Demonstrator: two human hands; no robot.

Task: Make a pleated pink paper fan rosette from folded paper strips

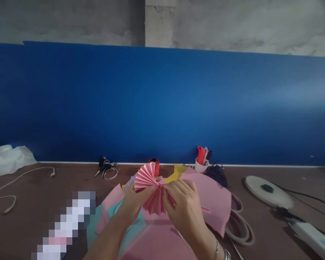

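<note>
A pink pleated paper fan (146,177) is spread out between my two hands, above loose sheets of paper. My left hand (134,200) grips it from the left, thumb pressed near the centre where the folds meet. On the other side, my right hand (182,202) pinches the folds close to that centre, its fingers curled. The fan's right part is partly hidden behind my right hand. Below lie pink paper (213,195) and light blue paper (137,231), with a yellow sheet (176,173) behind the hands.
Behind the papers stand a red tape roll (157,168) and a white cup (201,166) holding pens and a red-handled tool. Keys (107,168) and a white cable (16,177) lie left. Coiled cable (245,231), a round white device (269,191) and a power strip (314,236) are right.
</note>
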